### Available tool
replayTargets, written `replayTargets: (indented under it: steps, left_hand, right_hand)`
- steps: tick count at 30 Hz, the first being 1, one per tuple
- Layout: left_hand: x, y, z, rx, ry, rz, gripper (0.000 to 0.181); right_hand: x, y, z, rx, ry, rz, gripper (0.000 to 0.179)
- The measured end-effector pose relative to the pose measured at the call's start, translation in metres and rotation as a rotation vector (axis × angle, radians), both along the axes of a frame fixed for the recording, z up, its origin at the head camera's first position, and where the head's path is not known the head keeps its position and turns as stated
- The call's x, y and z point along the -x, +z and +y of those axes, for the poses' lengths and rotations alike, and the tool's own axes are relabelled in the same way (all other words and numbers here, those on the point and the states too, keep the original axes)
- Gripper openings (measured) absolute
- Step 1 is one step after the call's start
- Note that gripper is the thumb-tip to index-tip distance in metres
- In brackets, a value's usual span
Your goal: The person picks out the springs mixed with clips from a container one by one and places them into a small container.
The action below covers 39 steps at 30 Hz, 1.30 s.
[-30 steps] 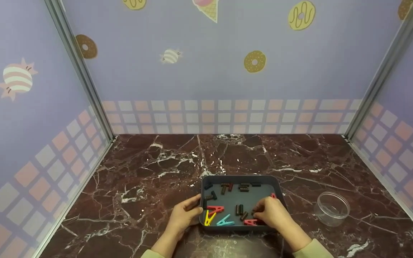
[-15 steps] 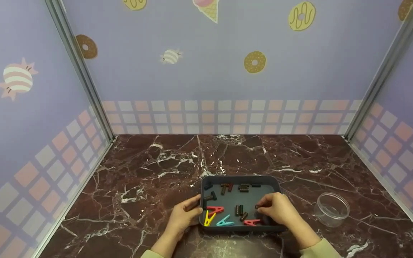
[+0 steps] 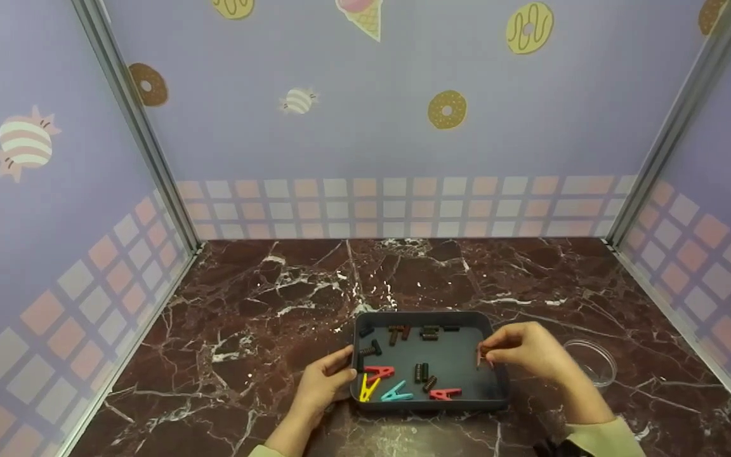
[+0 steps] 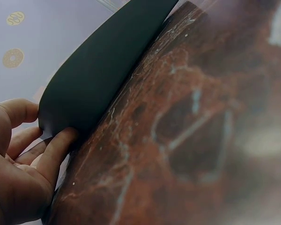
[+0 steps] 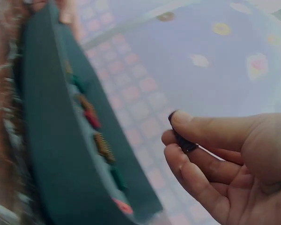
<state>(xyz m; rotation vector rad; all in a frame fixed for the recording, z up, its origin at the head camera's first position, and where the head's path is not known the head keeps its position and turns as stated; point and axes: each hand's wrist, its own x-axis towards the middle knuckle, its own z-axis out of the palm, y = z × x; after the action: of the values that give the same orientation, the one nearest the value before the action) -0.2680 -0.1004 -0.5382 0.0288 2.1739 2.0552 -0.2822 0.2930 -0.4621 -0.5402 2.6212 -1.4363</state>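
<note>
At the left wall of the dark grey tray, my left hand grips the side; the left wrist view has its thumb and fingers on the tray's end. My right hand is raised over the tray's right wall and pinches a small dark spring between thumb and fingertips. Inside the tray lie several short springs, among them an upright dark pair and a brown one. Along the front are a yellow clip, a blue clip and a red clip.
A clear round plastic tub stands right of the tray, partly behind my right hand and forearm. Marble-patterned tabletop surrounds the tray. Patterned panels enclose the back and both sides.
My right hand has lifted the spring from the tray's front right area and moved rightward over the right wall. My left hand stays on the tray.
</note>
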Motion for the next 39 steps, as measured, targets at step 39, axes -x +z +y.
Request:
replayTargets:
  steps: [39]
  left_hand:
    - [0.001, 0.001, 0.0, -0.006, -0.008, -0.002, 0.057]
  right_hand:
    - [-0.017, 0.016, 0.117, -0.396, -0.278, -0.17, 0.017]
